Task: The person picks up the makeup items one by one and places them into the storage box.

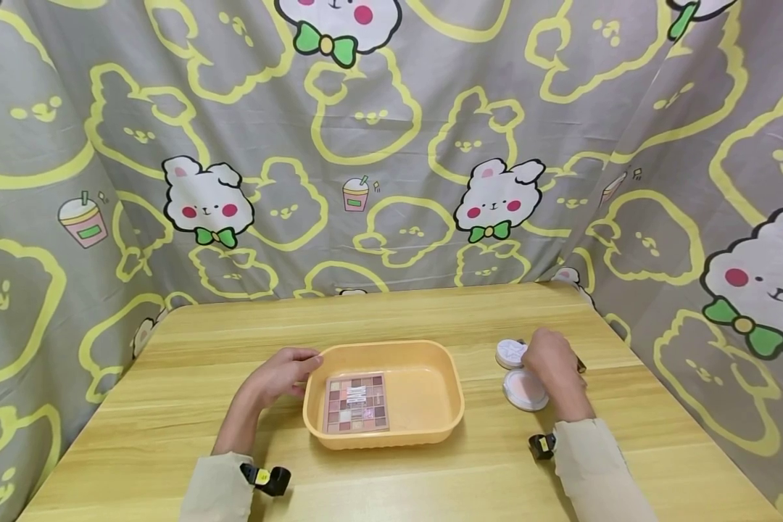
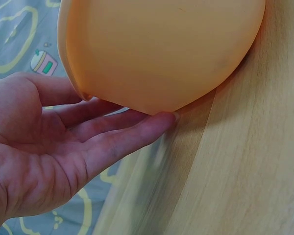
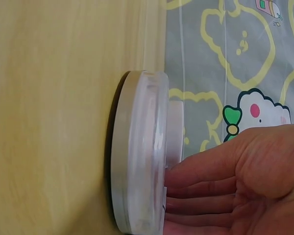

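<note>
My left hand (image 1: 283, 375) grips the left end of a yellow plastic basin (image 1: 424, 435), thumb at the rim and fingers against the outer wall in the left wrist view. Inside the basin, at its left, lies an eyeshadow palette (image 1: 357, 403) with many small pans. My right hand (image 1: 551, 360) reaches down beside two round compacts at the right. The patterned white compact (image 1: 510, 353) is close to its thumb; the pink-topped powder compact (image 1: 525, 390) sits nearer me. In the right wrist view that powder compact (image 3: 142, 152) hides the fingertips, so their hold is unclear.
A dark item (image 1: 581, 365) shows partly beside my right hand, its kind hidden. Everything stands on a wooden table (image 1: 391, 486). A grey curtain (image 1: 391, 159) with rabbit prints hangs behind and at both sides. Each sleeve carries a black wrist camera (image 1: 270, 480).
</note>
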Available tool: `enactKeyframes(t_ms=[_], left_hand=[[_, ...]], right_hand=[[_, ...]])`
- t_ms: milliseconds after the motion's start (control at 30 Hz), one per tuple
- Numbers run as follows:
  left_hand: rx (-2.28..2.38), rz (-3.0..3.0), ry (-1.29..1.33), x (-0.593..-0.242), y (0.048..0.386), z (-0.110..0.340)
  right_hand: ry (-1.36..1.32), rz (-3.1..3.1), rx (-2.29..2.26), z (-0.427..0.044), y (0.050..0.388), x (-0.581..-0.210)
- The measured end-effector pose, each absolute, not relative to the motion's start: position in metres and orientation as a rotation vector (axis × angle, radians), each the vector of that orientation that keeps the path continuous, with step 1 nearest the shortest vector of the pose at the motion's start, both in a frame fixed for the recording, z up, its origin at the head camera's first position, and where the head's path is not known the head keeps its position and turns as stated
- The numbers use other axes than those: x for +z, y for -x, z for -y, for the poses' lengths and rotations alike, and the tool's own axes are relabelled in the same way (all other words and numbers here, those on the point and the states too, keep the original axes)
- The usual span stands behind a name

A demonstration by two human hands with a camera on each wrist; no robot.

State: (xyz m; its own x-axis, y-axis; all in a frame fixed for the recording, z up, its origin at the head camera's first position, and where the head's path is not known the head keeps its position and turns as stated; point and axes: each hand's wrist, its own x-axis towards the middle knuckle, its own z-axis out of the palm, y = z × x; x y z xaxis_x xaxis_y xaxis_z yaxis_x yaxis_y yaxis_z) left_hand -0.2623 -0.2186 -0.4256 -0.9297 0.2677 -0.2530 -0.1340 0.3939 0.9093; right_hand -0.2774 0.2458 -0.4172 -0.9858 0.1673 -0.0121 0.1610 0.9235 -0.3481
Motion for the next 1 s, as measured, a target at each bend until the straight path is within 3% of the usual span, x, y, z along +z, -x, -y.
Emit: enactKeyframes(t_ms=[1000], left_hand=[[1.561,-2.297,-0.115,-0.4266,0.2624,0.2194]], right_hand=[[0.220,3.062,0.571,-0.2433,0.2764,-0.4206]])
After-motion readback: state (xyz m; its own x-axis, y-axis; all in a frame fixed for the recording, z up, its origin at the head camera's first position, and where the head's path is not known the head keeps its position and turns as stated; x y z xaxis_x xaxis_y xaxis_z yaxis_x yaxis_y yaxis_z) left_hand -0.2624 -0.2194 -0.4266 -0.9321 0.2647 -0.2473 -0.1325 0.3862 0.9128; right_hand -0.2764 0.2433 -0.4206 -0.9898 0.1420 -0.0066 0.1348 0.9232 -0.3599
